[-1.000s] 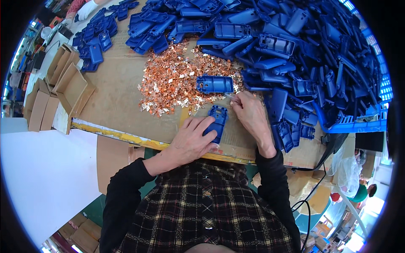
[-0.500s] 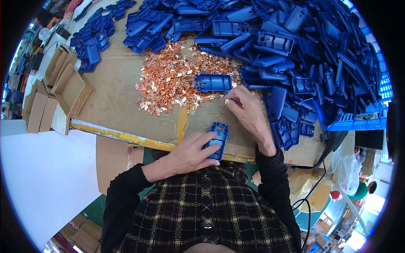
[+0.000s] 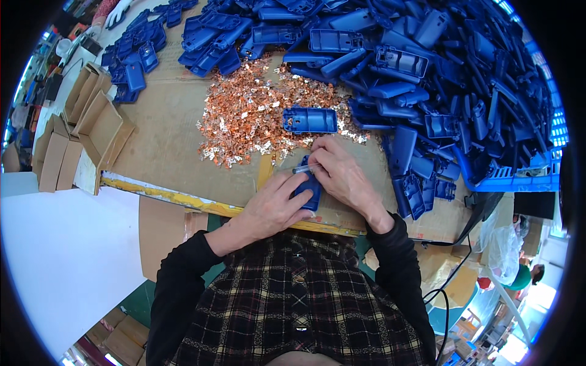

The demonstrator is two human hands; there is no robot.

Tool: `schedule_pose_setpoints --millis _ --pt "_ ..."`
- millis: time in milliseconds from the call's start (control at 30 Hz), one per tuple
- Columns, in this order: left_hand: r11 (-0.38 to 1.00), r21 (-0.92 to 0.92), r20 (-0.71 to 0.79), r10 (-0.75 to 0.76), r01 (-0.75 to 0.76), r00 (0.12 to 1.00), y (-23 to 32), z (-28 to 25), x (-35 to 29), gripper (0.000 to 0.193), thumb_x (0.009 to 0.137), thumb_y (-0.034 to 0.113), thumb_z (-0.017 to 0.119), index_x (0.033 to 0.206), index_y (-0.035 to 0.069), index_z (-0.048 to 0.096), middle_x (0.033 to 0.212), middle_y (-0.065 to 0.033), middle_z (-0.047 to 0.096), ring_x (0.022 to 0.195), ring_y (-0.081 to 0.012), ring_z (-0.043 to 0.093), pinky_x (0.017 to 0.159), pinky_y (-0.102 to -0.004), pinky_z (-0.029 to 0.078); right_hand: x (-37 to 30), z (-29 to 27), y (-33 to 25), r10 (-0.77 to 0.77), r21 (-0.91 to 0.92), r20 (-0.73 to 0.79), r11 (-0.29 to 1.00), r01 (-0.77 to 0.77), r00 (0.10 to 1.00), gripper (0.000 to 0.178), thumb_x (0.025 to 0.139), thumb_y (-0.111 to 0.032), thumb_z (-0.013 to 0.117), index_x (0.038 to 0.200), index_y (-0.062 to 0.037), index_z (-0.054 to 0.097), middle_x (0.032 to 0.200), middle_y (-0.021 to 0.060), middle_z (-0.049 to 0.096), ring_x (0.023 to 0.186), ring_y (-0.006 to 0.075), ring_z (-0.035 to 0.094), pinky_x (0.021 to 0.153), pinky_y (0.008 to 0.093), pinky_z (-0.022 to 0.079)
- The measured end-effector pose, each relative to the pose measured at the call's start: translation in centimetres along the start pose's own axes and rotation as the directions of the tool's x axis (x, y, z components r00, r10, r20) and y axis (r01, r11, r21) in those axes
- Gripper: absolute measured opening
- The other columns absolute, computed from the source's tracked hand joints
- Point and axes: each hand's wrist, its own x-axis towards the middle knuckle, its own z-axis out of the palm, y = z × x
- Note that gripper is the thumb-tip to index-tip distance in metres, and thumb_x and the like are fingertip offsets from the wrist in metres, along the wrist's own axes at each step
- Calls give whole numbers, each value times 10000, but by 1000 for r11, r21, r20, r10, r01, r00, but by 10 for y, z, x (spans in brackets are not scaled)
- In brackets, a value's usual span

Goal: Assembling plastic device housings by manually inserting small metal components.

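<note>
Close to the table's near edge, my left hand grips a blue plastic housing with its fingers over the tray-like inside. My right hand is closed in a pinch at the housing's far end, and its fingers cover whatever they hold. Something pale and translucent shows between the two hands' fingertips, too small to name. Just beyond my hands, another blue housing lies hollow side up on the edge of a heap of small copper-coloured metal pieces.
A big pile of blue housings covers the back and right of the table, beside a light blue plastic crate. A smaller group of housings lies back left, near open cardboard boxes. At the far left edge is another person's gloved hand.
My right hand has moved left and nearer, from beside the copper heap to the held housing's far end. My left hand and the housing have shifted slightly away from me. A gloved hand shows far left.
</note>
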Motion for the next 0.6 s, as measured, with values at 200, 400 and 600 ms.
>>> schedule_pose_setpoints --millis 200,400,600 --pt "1000 -24 22 -4 4 1000 0 -1 2 394 757 235 760 1055 28 607 1193 -154 514 1061 -332 521 909 -416 467 -3 2 0 33 3 -22 999 -33 999 77 847 -30 609 888 12 561 1018 139 556 918 330 567 803 398 472" --pt "998 -61 14 7 -6 1000 -1 -2 4 382 761 224 755 1045 10 613 1197 -161 503 1074 -337 522 916 -423 466 0 -2 -3 242 96 36 965 -245 970 256 774 -8 672 985 -13 527 970 133 549 866 304 563 757 382 462" --pt "998 -61 14 -2 3 1000 -2 0 1 385 762 226 758 1047 10 618 1210 -164 498 1079 -338 519 914 -423 470 4 -4 -5 304 338 29 893 -296 952 190 842 -40 658 956 -37 506 906 68 538 818 181 525 728 335 436"
